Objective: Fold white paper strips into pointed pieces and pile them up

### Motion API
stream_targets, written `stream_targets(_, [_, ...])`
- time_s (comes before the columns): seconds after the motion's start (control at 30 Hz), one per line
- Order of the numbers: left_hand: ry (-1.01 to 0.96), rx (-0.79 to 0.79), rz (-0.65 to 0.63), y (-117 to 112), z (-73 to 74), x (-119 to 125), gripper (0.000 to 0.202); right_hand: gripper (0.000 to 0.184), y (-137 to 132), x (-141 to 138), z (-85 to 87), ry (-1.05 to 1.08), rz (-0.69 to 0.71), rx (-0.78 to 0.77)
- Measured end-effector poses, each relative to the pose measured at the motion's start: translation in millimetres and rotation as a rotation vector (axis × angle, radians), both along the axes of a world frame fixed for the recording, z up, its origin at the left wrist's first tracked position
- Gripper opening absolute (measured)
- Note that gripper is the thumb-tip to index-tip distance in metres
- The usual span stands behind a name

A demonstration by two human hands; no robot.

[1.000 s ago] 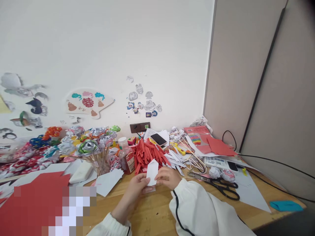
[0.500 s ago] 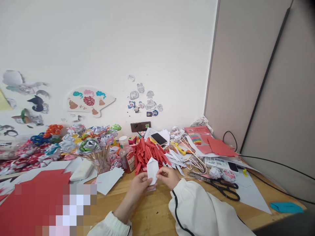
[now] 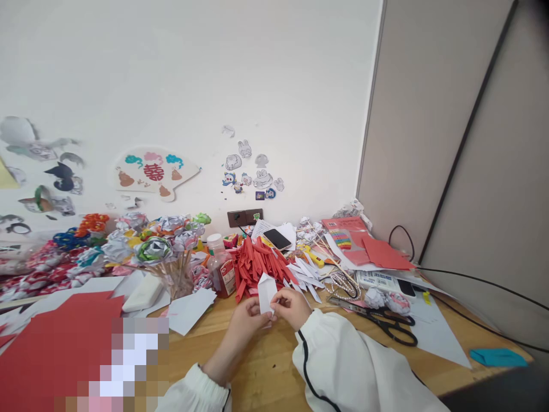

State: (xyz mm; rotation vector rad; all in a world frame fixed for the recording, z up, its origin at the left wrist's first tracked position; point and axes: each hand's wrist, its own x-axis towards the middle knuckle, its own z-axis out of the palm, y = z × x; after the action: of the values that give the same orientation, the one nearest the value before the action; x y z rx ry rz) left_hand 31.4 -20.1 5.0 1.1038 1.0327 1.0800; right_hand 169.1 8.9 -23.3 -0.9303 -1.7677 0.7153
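A small white piece of folded paper (image 3: pixel 266 292) with a pointed top stands upright between my hands, over the front of the wooden table. My left hand (image 3: pixel 250 317) grips its lower left part, thumb in front and fingers behind. On the right edge, my right hand (image 3: pixel 291 308) pinches the paper between thumb and fingertips. Just behind it lies a heap of folded red paper strips (image 3: pixel 257 266), with folded white paper strips (image 3: pixel 305 274) to its right. The paper's lower end is partly hidden by my fingers.
Black-handled scissors (image 3: pixel 392 326) lie right of my hands. A bottle (image 3: pixel 221 269) and a container of sticks (image 3: pixel 178 277) stand at the left, near paper flowers (image 3: pixel 156 250). Red sheets (image 3: pixel 60 355) cover the left front. A phone (image 3: pixel 277 240) lies behind the red strips.
The paper has turned slightly and looks narrower, its right edge drawn inward. My right hand has shifted a little left, and both hands' fingers are closer together.
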Motion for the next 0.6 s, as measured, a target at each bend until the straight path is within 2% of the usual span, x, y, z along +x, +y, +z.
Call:
stream_targets(0.2, [-0.015, -0.005, 0.026, -1, 0.3, 2, 0.037, 0.005, -4, -1, 2.2, 0.001, -0.014, 0.006])
stream_targets(0.37, [-0.014, 0.001, 0.01, 0, 0.6, 1, 0.044, 0.019, -2, 0, 0.5, 0.09, 0.049, -0.098])
stream_targets(0.53, [0.045, 0.179, -0.097, -1, 5.6, -5, 0.076, 0.018, 3, 4, 1.4, 0.174, 0.069, -0.123])
stream_targets(0.6, [0.096, 0.267, -0.135, -3, 8.3, -8, 0.071, 0.016, 4, 5, 2.1, 0.188, 0.085, -0.134])
